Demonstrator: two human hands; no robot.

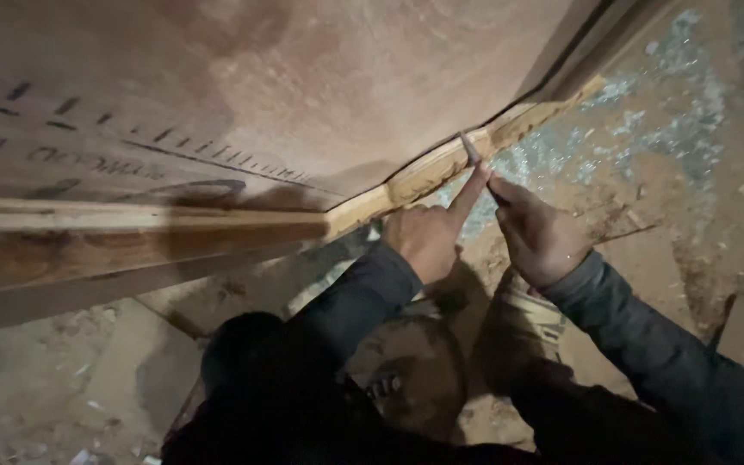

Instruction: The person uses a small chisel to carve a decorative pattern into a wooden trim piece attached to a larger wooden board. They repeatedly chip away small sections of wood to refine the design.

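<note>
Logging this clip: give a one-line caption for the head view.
Left hand points a finger at the wooden frame edge under a plywood sheet; right hand alongside.

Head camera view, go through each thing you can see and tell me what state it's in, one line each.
Left hand: raised, index finger extended, tip touching the wooden strip.
Right hand: closed, pinching a small dark object I can't identify.
Wooden strip: pressed along the board's lower edge, running diagonally.
Large board: tilted, bearing dark printed markings.
Floor: dusty, littered with debris.
Shoe: planted on the floor, partly under the right arm.
</note>
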